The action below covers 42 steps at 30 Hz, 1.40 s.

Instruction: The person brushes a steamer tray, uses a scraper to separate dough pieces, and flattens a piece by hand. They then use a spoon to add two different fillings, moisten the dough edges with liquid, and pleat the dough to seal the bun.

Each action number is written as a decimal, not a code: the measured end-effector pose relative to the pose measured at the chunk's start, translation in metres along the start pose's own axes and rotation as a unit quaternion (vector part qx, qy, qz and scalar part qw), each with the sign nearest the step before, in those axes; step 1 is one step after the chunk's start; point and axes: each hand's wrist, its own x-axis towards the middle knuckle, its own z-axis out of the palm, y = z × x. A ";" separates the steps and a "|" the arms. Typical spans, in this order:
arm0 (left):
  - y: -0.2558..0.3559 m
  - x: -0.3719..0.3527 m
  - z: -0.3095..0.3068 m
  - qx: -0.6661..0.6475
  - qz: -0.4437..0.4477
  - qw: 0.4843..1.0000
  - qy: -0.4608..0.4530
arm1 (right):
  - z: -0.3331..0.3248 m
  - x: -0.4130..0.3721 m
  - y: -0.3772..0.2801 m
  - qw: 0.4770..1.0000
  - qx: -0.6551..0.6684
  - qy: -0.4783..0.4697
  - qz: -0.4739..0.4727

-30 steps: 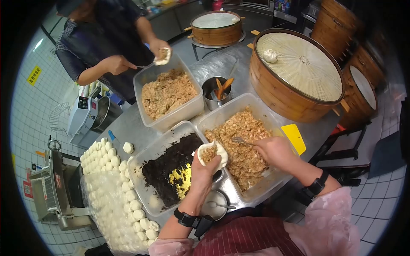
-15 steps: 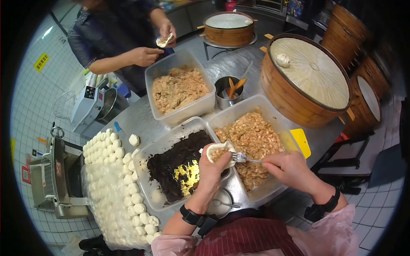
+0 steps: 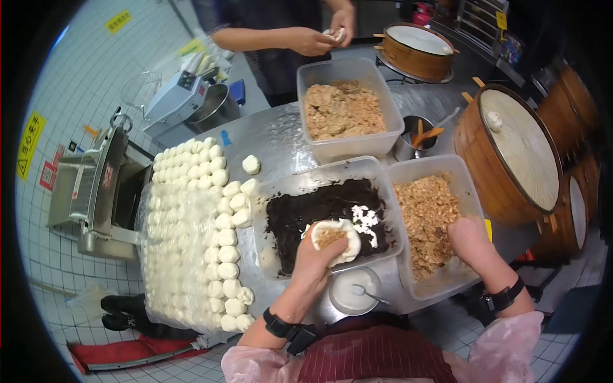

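In my left hand [image 3: 313, 260] rests a round dough wrapper [image 3: 352, 246] cupped open, with a dab of meat filling [image 3: 329, 237] in its middle. The thumb presses at the wrapper's edge. My right hand [image 3: 471, 241] is closed over the right side of the tub of chunky meat filling [image 3: 424, 220]. The fork it grips is hidden now, but showed in the earlier picture. Below the left hand lies a tub of dark paste [image 3: 300, 220] with a bright glare patch. A small bowl of white contents with a spoon [image 3: 367, 290] stands by my apron.
Rows of dough balls [image 3: 227, 255] lie left, partly under plastic. Across the table, another person's hands [image 3: 319, 41] hold a dough piece above a second meat tub [image 3: 345, 108]. A metal cup [image 3: 408, 147] and bamboo steamers [image 3: 504, 153] stand right; a dough machine [image 3: 96, 185] is far left.
My right hand has moved from the wrapper, where its fork touched the filling, back over the meat tub. The left hand still holds the wrapper. The camera view has turned left.
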 end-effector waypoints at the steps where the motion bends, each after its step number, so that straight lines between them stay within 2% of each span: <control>1: 0.007 -0.008 -0.013 -0.029 0.004 1.000 0.003 | -0.008 0.005 -0.003 1.000 -0.012 -0.021 -0.008; 2: 0.013 -0.014 -0.030 -0.024 0.005 1.000 0.011 | -0.021 0.014 -0.010 1.000 -0.014 -0.021 -0.012; 4: 0.020 -0.027 -0.063 -0.052 0.027 0.998 0.033 | -0.057 0.038 -0.038 0.989 0.087 0.110 -0.038; 6: 0.027 -0.037 -0.089 -0.080 0.029 0.994 0.066 | -0.085 0.063 -0.075 0.975 0.149 0.156 -0.049; 8: 0.028 -0.042 -0.105 -0.105 0.044 0.991 0.076 | -0.079 0.094 -0.110 0.959 0.160 0.214 -0.091; 11: 0.029 -0.046 -0.122 -0.152 0.045 0.984 0.075 | -0.047 0.135 -0.147 0.971 0.070 0.199 -0.117; 13: 0.035 -0.047 -0.124 -0.167 0.039 0.983 0.063 | -0.015 0.158 -0.157 0.994 -0.013 0.062 -0.092; 16: 0.044 -0.047 -0.132 -0.182 0.038 0.982 0.033 | -0.036 0.160 -0.166 0.988 -0.051 0.030 -0.143; 18: 0.050 -0.044 -0.139 -0.235 0.042 0.971 0.000 | -0.051 0.155 -0.173 0.983 -0.080 0.043 -0.160; 20: 0.046 -0.036 -0.148 -0.242 0.043 0.969 -0.016 | -0.071 0.149 -0.181 0.985 -0.094 0.087 -0.115; 21: 0.045 -0.032 -0.148 -0.253 0.025 0.967 -0.007 | -0.075 0.149 -0.181 0.987 -0.046 0.117 -0.096; 24: 0.045 -0.027 -0.149 -0.264 -0.002 0.964 -0.014 | -0.053 0.159 -0.181 0.991 0.013 0.112 -0.070; 26: 0.045 -0.026 -0.151 -0.266 -0.009 0.964 -0.019 | -0.047 0.163 -0.188 0.994 0.032 0.084 -0.055; 28: 0.046 -0.027 -0.152 -0.280 -0.020 0.960 -0.023 | -0.044 0.165 -0.195 0.997 0.081 0.013 -0.012; 29: 0.045 -0.028 -0.152 -0.277 -0.022 0.960 -0.022 | -0.045 0.165 -0.193 0.990 0.142 0.004 0.016; 30: 0.045 -0.028 -0.152 -0.279 -0.023 0.960 -0.015 | -0.045 0.164 -0.189 0.990 0.143 0.006 0.018; 33: 0.052 -0.027 -0.149 -0.281 -0.027 0.959 -0.022 | -0.045 0.162 -0.167 0.940 0.333 -0.002 0.076; 34: 0.056 -0.027 -0.148 -0.282 -0.035 0.958 -0.036 | -0.047 0.158 -0.162 0.940 0.334 0.000 0.074; 36: 0.060 -0.023 -0.143 -0.246 -0.008 0.968 -0.051 | -0.073 0.137 -0.160 0.862 0.500 -0.024 0.075; 37: 0.062 -0.021 -0.139 -0.211 0.016 0.975 -0.065 | -0.079 0.127 -0.160 0.862 0.502 -0.021 0.073; 39: 0.059 -0.014 -0.130 -0.165 0.042 0.984 -0.050 | -0.092 0.107 -0.162 0.798 0.600 -0.034 0.049; 42: 0.050 -0.004 -0.118 -0.098 0.069 0.992 -0.030 | -0.133 0.085 -0.172 0.810 0.580 -0.069 0.039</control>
